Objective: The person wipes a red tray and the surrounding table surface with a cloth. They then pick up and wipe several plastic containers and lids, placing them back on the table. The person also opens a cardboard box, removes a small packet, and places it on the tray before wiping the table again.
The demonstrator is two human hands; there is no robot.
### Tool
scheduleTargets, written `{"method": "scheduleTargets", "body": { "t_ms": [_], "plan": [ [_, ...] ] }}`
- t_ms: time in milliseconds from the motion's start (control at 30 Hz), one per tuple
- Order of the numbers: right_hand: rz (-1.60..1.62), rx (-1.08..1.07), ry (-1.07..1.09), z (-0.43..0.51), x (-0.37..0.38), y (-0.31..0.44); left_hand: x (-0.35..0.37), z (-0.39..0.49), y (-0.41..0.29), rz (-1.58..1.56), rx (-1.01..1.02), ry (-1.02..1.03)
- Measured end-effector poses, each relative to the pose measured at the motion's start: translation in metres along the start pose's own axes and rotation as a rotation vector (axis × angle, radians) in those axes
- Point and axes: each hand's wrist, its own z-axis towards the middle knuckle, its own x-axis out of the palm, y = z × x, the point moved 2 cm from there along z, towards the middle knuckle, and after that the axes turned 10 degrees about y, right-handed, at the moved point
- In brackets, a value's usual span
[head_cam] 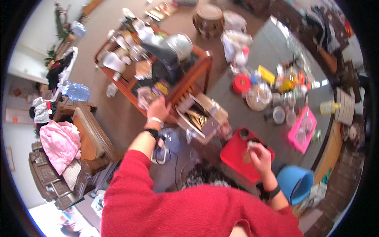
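My left hand is at the near edge of a wooden tea table. Its fingers meet a translucent plastic container and a yellow-and-purple package; blur hides whether it grips either one. My right hand is above a red plastic stool, its fingertips pinched on a small pale object too blurred to name. A dark round cup or lid rests on the stool's far end. Between my hands, an open cardboard box holds several gold-coloured flat pieces.
A blue bucket lies tilted beside my right forearm. Jars, a red lid and a pink plastic basket crowd the grey surface at right. A cable runs across the floor. A wooden chair stands at left.
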Motion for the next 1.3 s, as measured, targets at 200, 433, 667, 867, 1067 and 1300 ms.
{"method": "scheduleTargets", "body": {
  "t_ms": [200, 433, 667, 867, 1067, 1300],
  "plan": [
    [0.006, 0.277, 0.071, 0.0, 0.013, -0.069, 0.008, 0.001, 0.004, -0.033, 0.04, -0.046],
    [0.026, 0.342, -0.03, 0.042, 0.057, -0.127, 0.002, 0.0, 0.0, -0.033, 0.024, -0.054],
    [-0.121, 0.154, -0.219, 0.127, 0.076, -0.154, -0.001, 0.0, -0.002, -0.029, -0.004, -0.027],
    [-0.218, 0.05, -0.227, 0.165, 0.072, -0.159, 0.0, -0.004, 0.0, -0.055, 0.078, -0.122],
    [-0.605, 0.097, -0.047, 0.141, 0.083, -0.172, -0.023, -0.023, -0.015, -0.203, 0.37, -0.517],
    [-0.232, 0.062, -0.233, 0.149, 0.075, -0.188, 0.045, -0.124, -0.074, -0.969, -0.045, -0.368]
  ]
}}
